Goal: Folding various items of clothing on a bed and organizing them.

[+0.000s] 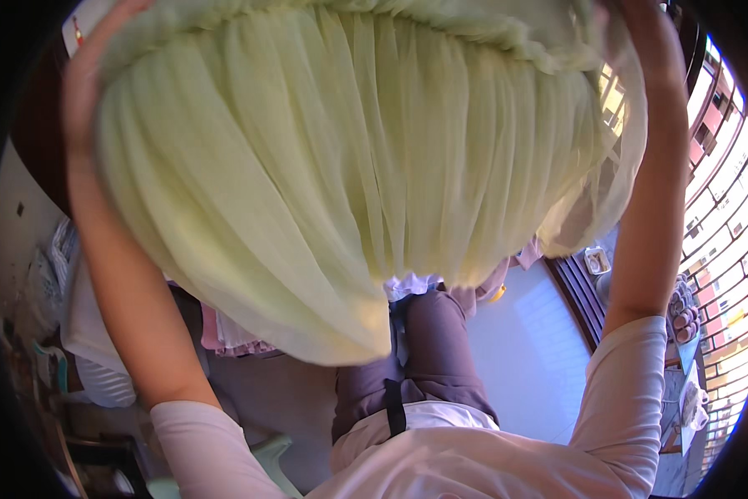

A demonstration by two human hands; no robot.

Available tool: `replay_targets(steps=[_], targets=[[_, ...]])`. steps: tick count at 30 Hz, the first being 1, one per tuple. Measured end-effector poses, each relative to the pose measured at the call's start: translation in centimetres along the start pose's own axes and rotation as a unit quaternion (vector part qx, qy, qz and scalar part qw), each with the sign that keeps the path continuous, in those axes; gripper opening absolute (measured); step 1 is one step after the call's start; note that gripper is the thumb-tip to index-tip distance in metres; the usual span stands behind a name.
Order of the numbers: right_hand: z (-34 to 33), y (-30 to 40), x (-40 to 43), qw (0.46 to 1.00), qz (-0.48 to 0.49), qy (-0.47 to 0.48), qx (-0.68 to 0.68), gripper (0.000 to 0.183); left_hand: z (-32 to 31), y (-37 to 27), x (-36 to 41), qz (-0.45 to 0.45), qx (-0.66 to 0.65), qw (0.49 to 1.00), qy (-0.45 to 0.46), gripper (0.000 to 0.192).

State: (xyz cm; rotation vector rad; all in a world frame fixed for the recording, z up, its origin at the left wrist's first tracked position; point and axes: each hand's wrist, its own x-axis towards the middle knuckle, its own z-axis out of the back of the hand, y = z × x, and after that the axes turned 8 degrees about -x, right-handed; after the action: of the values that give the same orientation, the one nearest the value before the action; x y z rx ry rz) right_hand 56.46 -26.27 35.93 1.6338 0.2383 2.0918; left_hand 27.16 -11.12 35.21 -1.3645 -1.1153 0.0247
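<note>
A pale green sheer garment with a gathered skirt is spread high in front of me and fills the upper middle of the head view. Its gathered seam runs across the top, and the pleats hang down to a loose hem above my legs. At its left edge is my left hand, raised and holding the cloth; the fingers are cut off by the picture's top. My right hand holds the opposite side, blurred and partly behind the thin fabric. Whatever lies behind the garment is mostly hidden.
Pink and white clothes lie beyond the hem. On the left are plastic-wrapped bundles; a light green plastic stool stands below. A barred window runs along the right, with several shoes near it.
</note>
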Motion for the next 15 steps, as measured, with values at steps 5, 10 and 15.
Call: replay_targets(steps=[5, 10, 15], targets=[[1.8, -15.5, -0.1, 0.932, -0.348, -0.020, -0.096, 0.052, 4.8, 12.8, 5.3, 0.170, 0.174, 0.970, -0.025, 0.038], [0.0, -18.1, 6.3, 0.947, -0.288, -0.142, 0.001, 0.042, 7.0, 11.8, 12.3, 0.181, -0.045, 0.981, -0.049, 0.037], [2.1, -9.6, 10.0, 0.985, -0.074, -0.149, 0.036, 0.039, 3.4, 4.5, 12.0, -0.039, -0.049, 0.993, 0.098, 0.033]])
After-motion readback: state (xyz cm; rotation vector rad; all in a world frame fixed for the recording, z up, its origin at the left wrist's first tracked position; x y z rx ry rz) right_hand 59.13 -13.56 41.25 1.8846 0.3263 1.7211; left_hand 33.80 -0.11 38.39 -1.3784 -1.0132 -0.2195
